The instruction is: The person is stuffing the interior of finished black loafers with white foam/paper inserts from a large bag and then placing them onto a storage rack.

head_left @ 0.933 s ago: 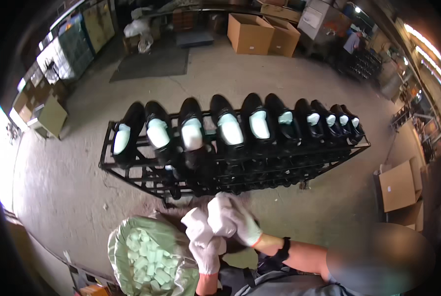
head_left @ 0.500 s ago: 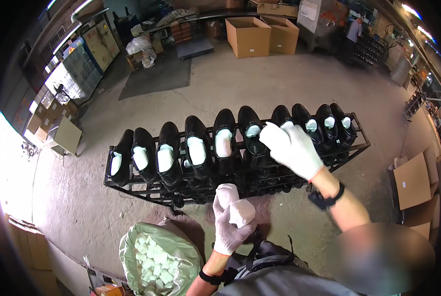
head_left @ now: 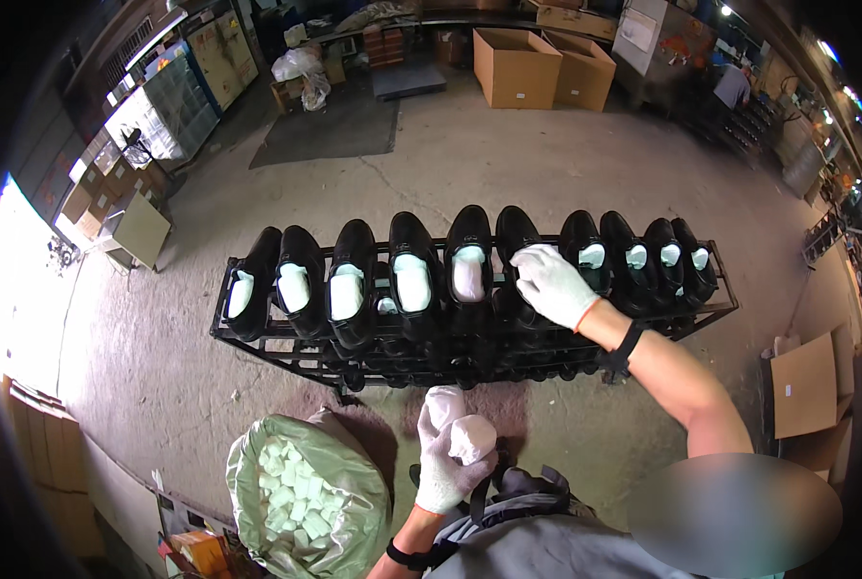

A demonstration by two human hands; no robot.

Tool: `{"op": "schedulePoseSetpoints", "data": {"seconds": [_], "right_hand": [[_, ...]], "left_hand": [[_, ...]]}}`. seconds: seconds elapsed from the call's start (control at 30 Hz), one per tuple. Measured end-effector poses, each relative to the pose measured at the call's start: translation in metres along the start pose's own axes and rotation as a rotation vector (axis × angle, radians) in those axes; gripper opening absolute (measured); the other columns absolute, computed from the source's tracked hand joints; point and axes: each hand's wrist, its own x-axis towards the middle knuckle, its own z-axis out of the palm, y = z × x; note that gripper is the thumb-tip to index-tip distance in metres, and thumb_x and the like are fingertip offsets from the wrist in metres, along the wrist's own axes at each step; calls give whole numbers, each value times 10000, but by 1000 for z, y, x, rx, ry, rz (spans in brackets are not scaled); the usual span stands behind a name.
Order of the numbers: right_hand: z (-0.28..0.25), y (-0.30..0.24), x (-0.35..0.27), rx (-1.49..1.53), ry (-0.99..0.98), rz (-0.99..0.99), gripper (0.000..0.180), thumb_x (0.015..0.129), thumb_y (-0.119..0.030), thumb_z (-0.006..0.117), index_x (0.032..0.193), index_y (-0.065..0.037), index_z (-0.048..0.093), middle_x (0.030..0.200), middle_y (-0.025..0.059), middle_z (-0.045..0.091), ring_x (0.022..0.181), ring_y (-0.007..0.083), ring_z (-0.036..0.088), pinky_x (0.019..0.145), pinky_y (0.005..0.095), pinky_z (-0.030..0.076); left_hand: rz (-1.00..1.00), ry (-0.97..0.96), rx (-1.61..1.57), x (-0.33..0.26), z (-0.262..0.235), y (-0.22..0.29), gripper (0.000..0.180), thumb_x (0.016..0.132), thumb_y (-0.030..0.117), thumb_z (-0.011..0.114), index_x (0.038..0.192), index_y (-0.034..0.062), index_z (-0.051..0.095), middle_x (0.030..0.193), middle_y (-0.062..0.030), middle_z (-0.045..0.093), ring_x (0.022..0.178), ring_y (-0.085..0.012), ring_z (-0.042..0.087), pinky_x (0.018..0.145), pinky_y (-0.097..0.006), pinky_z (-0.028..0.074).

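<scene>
A row of black shoes (head_left: 410, 236) stands toes away on a black metal rack (head_left: 286, 362) before me. White stuffing wads (head_left: 468, 274) fill the openings on the left; smaller white bits show deeper in those on the right. My gloved right hand (head_left: 558, 289) is at the mouth of a shoe (head_left: 518, 225) right of the middle, fingers closed on what looks like a white wad, mostly hidden. Nearer my body, my gloved left hand (head_left: 442, 475) cradles two white wads (head_left: 472, 439), side by side. Below the top row, more dark shoes sit on a lower tier.
A green sack (head_left: 354, 473) full of white wads stands at the near left. Opened cartons (head_left: 805, 381) are at the right, and two large cardboard boxes (head_left: 516, 69) stand far across the floor. Another person (head_left: 733, 87) is at the far right.
My right hand has come down and slightly left, from above the rack onto the shoe's opening. My left hand still holds its two wads. The whole view has shifted a little.
</scene>
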Motion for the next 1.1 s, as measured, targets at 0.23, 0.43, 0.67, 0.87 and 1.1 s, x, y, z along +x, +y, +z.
{"op": "schedulePoseSetpoints", "data": {"seconds": [0.23,0.43,0.67,0.87,1.1], "right_hand": [[12,17,-21,-132,191,190,128,932,-167,753,909,-44,781,1001,143,733,1136,396,646,1001,487,532],[-82,-54,-34,573,91,350,504,943,-176,787,1413,-26,683,1264,169,750,1226,341,684,1056,444,556],[-114,-26,-100,877,23,544,635,936,-176,804,1511,-7,595,1504,179,674,1354,274,689,1174,403,523],[-124,64,-56,510,857,550,396,907,-73,775,1279,-46,644,1210,185,662,1114,368,693,980,452,596],[-75,104,-65,-199,260,635,186,895,-199,780,996,-76,683,1078,179,640,1005,409,676,813,528,605]], "left_hand": [[-27,-78,-223,31,14,7,701,712,235,944,1337,25,709,1611,-250,453,1519,-393,430,1214,-486,436],[-218,-292,-676,63,35,30,691,716,178,937,1343,26,689,1603,-162,519,1440,-284,561,1155,-431,505],[-13,-564,-384,126,121,89,799,760,197,927,1486,2,656,1821,-277,179,1631,-349,384,1226,-434,465],[99,-496,-486,146,149,96,714,790,271,925,1400,-13,684,1828,-258,216,1677,-408,280,1355,-488,278],[21,-419,-442,126,146,86,745,784,204,941,1433,-21,650,1750,-220,370,1617,-381,399,1315,-487,359]]}}
